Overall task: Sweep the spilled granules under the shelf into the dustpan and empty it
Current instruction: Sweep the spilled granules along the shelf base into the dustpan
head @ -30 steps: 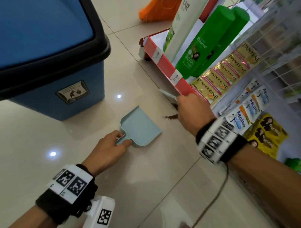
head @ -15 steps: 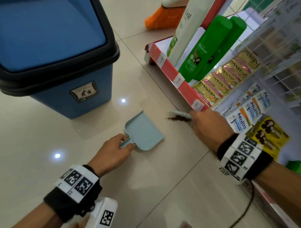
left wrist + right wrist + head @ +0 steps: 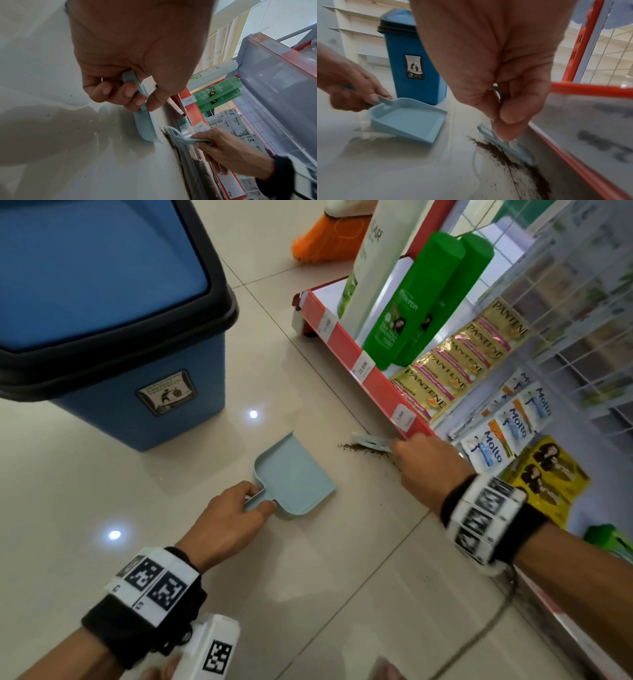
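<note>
A small pale blue dustpan [image 3: 296,474] [image 3: 409,120] [image 3: 145,125] lies on the tiled floor, its mouth towards the shelf. My left hand [image 3: 236,508] [image 3: 130,93] grips its short handle. My right hand [image 3: 421,463] [image 3: 510,108] pinches a small pale blue brush [image 3: 371,441] [image 3: 506,144] [image 3: 178,136] set on the floor at the foot of the red-edged shelf [image 3: 373,381]. A streak of dark brown granules [image 3: 359,448] [image 3: 508,155] [image 3: 173,146] lies just in front of the brush, a short gap from the dustpan's lip. The pan looks empty.
A blue bin [image 3: 113,337] [image 3: 412,65] with a black rim stands on the floor behind the dustpan. Green bottles [image 3: 414,302] and sachet strips [image 3: 459,361] fill the shelf. An orange broom head [image 3: 329,237] lies at the far end of the shelf.
My right hand has drawn the brush out from under the shelf edge, and a longer streak of granules now shows on the open floor. The left hand and dustpan have stayed put.
</note>
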The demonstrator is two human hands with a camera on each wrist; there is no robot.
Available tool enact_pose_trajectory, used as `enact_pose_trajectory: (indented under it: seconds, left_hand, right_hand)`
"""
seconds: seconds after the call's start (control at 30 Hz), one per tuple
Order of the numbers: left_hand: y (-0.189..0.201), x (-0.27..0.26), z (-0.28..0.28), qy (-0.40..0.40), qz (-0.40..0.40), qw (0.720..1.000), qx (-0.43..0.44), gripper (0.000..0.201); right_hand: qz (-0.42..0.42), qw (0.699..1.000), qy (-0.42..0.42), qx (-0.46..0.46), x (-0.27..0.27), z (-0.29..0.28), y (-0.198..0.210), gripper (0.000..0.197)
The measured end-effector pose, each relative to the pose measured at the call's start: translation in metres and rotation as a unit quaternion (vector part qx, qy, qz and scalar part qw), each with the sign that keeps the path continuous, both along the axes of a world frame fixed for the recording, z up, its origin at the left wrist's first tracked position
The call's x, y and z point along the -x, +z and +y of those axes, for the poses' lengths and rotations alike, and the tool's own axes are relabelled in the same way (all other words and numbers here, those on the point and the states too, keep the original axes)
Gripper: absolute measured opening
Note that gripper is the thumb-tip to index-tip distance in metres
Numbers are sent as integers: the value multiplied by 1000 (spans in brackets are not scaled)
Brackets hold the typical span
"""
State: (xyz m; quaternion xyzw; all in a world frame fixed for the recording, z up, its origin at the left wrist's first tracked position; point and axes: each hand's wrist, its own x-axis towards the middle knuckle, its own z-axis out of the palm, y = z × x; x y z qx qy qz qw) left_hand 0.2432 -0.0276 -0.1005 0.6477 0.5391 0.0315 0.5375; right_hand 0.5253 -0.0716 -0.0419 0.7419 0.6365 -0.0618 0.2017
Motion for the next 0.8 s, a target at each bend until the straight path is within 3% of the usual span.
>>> enact_pose_trajectory:
  seconds: [0.1, 0.27, 0.4, 0.53, 0.67, 0.8]
  left_hand:
    - [0, 2, -1, 1, 0, 1000, 1, 19]
    - [2, 3, -6, -4, 0, 1000, 8, 19]
    - [3, 7, -8, -1, 7, 1000, 9, 20]
    - [4, 15, -8, 9, 16, 1000, 9, 21]
    - [3, 17, -8, 11, 20, 1000, 8, 22]
    - [1, 12, -11, 0, 19, 1000, 13, 22]
  right_hand:
    - [19, 999, 21, -35, -1, -7, 5, 13]
    - [49, 990, 88, -101, 22, 40, -7, 31]
    - [39, 993, 91, -68, 23, 61, -18, 36]
    - [73, 992, 104, -18, -5, 25, -12, 35]
    - [36, 994, 100, 30, -24, -19, 7, 38]
    - [106, 988, 107, -45, -15, -9, 16, 38]
